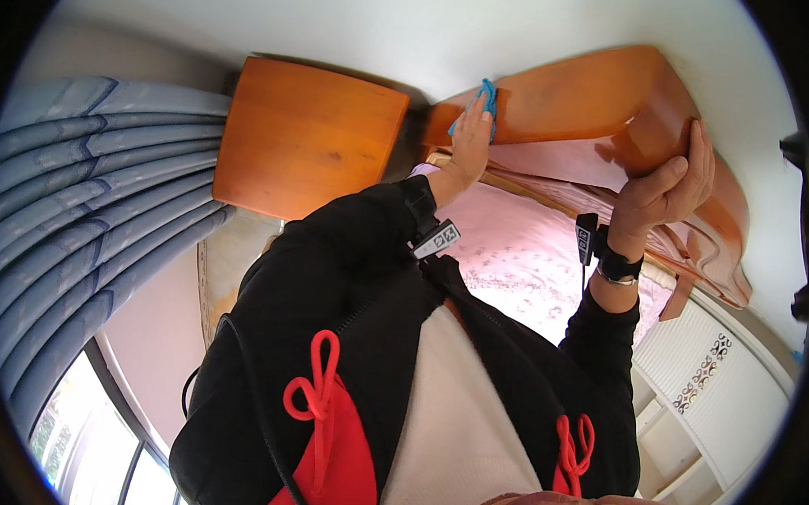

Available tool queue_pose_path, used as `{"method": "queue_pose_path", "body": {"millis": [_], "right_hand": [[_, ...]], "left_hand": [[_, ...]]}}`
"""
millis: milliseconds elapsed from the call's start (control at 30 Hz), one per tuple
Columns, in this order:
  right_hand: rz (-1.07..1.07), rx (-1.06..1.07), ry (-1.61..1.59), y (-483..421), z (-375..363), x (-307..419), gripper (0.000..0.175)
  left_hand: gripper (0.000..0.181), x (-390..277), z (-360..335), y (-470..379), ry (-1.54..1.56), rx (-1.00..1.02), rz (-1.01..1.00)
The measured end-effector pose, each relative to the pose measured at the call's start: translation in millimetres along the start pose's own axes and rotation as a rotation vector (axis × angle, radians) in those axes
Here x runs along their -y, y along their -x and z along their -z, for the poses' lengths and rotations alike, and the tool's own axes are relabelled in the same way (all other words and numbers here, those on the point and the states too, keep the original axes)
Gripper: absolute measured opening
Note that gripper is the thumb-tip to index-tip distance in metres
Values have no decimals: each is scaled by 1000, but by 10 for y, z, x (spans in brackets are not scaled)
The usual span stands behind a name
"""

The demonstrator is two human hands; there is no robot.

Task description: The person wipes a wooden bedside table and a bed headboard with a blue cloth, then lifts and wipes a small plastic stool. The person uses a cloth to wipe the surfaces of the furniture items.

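My left hand (470,138) presses a blue cloth (490,100) flat against the top of a glossy orange-brown wooden headboard (560,103), near the headboard's left end. My right hand (675,180) rests on the curved part of the same headboard, further right, with its thumb apart from the fingers and no loose object in it. Below the headboard lies a bed with a pink floral cover (512,241). Both wrists carry black straps with small marked tags.
A square wooden bedside cabinet top (311,138) stands left of the headboard, with a blue curtain (104,191) beside it. A pale wall (502,18) rises behind. At lower right is a white ribbed cabinet (714,361) with scroll decoration; a window is at lower left.
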State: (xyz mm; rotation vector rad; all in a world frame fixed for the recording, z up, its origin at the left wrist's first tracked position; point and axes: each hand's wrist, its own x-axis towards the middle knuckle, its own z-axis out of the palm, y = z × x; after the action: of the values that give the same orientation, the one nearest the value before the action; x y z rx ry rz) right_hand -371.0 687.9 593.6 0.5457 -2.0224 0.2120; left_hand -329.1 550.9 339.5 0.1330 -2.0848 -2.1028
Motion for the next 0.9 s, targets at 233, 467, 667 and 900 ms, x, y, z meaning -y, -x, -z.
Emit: {"method": "queue_pose_path", "body": {"millis": [233, 467, 667, 900], "right_hand": [[-18, -10, 4, 12, 3, 4, 33], [-9, -41, -23, 10, -14, -45, 33], [-9, -57, -47, 26, -20, -73, 33], [-78, -92, -138, 47, -5, -46, 35]], "left_hand": [[53, -1238, 14, 14, 98, 16, -281], [59, -1587, 40, -132, -55, 25, -735], [44, -1848, 61, -509, -340, -33, -1147], [36, -1963, 68, -571, -786, -79, -1379]]}}
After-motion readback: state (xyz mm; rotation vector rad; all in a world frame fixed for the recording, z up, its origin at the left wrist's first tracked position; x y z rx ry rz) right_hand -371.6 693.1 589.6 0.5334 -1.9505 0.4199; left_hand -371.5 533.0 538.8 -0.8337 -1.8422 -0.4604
